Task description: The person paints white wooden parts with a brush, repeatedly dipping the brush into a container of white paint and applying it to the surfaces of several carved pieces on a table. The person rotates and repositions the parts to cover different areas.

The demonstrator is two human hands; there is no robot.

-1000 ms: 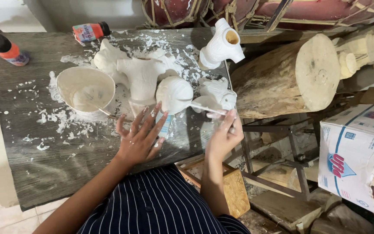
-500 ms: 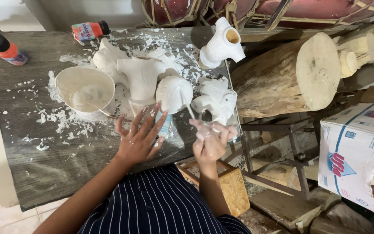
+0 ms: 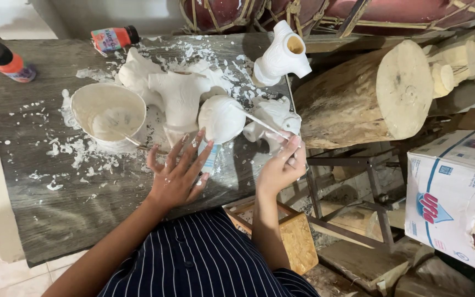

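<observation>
My left hand (image 3: 178, 173) rests flat with fingers spread on the dark wooden table (image 3: 39, 187), fingertips touching a white plaster figure (image 3: 221, 118). My right hand (image 3: 282, 168) pinches a thin white-coated tool (image 3: 259, 122) whose tip reaches the round plaster figure. A white bowl (image 3: 103, 113) of plaster mix stands left of the figures. More white plaster pieces (image 3: 177, 96) lie behind, and a smaller piece (image 3: 273, 118) sits by the table's right edge. A hollow white cast (image 3: 281, 55) stands upright at the far right corner.
Two bottles with orange labels lie at the back: one (image 3: 114, 38) near the middle, one (image 3: 6, 60) at far left. A thick log (image 3: 369, 93) lies right of the table. A cardboard box (image 3: 449, 192) and wooden frames (image 3: 347, 231) crowd the floor.
My right hand dropped toward my lap and came back up to the table's right edge with the thin tool on the round figure. My left hand stayed spread on the table.
</observation>
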